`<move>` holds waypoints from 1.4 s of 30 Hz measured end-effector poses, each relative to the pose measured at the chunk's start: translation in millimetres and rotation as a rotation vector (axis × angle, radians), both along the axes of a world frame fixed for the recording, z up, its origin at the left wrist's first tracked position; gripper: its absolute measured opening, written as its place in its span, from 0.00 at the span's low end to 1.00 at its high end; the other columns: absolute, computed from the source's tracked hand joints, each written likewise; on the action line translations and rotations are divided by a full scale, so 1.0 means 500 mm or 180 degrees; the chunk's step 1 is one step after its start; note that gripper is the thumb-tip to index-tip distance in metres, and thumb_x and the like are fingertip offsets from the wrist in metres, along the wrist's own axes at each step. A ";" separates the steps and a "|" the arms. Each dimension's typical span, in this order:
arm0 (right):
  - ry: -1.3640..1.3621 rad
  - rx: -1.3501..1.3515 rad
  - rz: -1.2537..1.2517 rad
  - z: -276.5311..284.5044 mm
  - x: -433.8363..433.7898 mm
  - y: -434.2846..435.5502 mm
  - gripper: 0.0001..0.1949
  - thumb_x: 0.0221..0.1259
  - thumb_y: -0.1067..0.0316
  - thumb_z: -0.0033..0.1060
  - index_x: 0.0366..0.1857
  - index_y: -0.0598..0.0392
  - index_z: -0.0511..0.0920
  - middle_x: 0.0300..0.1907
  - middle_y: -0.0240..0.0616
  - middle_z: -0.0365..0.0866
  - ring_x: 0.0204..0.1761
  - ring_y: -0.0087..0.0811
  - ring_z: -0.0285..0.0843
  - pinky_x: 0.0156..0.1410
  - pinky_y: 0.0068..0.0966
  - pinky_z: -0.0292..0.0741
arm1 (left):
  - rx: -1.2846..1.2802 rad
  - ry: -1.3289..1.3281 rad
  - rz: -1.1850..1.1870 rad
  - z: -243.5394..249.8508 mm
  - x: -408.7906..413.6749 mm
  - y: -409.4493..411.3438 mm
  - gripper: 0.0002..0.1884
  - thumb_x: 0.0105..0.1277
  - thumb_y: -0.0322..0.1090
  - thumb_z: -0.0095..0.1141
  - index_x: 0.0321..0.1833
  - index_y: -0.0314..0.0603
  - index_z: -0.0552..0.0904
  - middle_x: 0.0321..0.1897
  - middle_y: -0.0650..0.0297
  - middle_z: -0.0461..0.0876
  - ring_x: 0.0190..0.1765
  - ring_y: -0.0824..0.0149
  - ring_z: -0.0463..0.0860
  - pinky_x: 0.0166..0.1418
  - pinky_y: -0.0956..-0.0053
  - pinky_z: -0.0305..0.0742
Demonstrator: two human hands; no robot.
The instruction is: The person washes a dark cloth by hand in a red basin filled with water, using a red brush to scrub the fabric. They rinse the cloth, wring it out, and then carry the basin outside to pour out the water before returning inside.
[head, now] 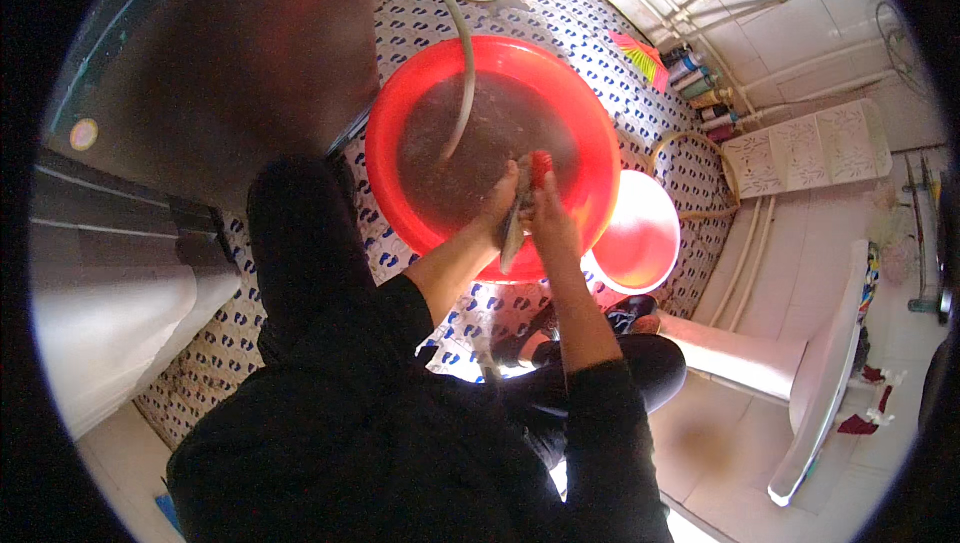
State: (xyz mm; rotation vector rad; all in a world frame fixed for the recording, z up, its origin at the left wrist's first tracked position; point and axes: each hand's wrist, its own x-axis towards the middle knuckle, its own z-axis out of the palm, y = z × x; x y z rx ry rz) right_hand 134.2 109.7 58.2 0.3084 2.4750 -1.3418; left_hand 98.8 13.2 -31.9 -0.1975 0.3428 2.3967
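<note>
Both hands are over the near right part of a large red plastic basin (384, 190), which holds murky water (435, 190). My left hand (501, 201) grips a long, flat greyish item (513, 241) that looks like a shoe or sole and stands on edge. On its right, my right hand (553, 222) closes around a small red item (541, 168), possibly a scrubbing brush, pressed close to the grey one. Fingers hide much of both. A pale hose (466, 66) curves down into the water from above.
A white bucket (651, 243), reddish inside, stands right of the basin. Farther right are a white pedestal sink (814, 370) and a white shelf rack (806, 149). Several bottles (697, 81) and a pink-and-yellow broom head (641, 59) line the wall. A dark glossy cabinet (247, 55) borders the left.
</note>
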 end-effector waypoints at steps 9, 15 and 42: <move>0.1318 0.1205 0.0559 -0.038 0.081 0.001 0.24 0.74 0.62 0.40 0.73 0.45 0.58 0.51 0.63 0.75 0.42 0.54 0.84 0.43 0.42 0.79 | 0.0302 -0.0949 0.0688 0.106 -0.006 -0.009 0.29 0.73 0.59 0.39 0.57 0.38 0.75 0.40 0.54 0.83 0.37 0.59 0.84 0.40 0.66 0.82; 0.1346 0.0845 0.0066 -0.039 0.029 0.001 0.27 0.75 0.57 0.38 0.75 0.40 0.51 0.41 0.65 0.80 0.35 0.53 0.84 0.38 0.44 0.78 | 0.0064 -0.0115 0.0884 0.094 -0.004 0.011 0.26 0.74 0.54 0.42 0.60 0.38 0.75 0.48 0.55 0.82 0.50 0.62 0.82 0.56 0.66 0.78; 0.2379 0.1175 0.0885 0.010 0.081 -0.059 0.27 0.74 0.55 0.41 0.73 0.46 0.55 0.27 0.64 0.79 0.27 0.60 0.80 0.29 0.54 0.73 | -0.0163 0.0315 0.0200 0.093 -0.029 -0.067 0.27 0.72 0.62 0.39 0.48 0.46 0.79 0.38 0.63 0.82 0.40 0.67 0.80 0.48 0.72 0.75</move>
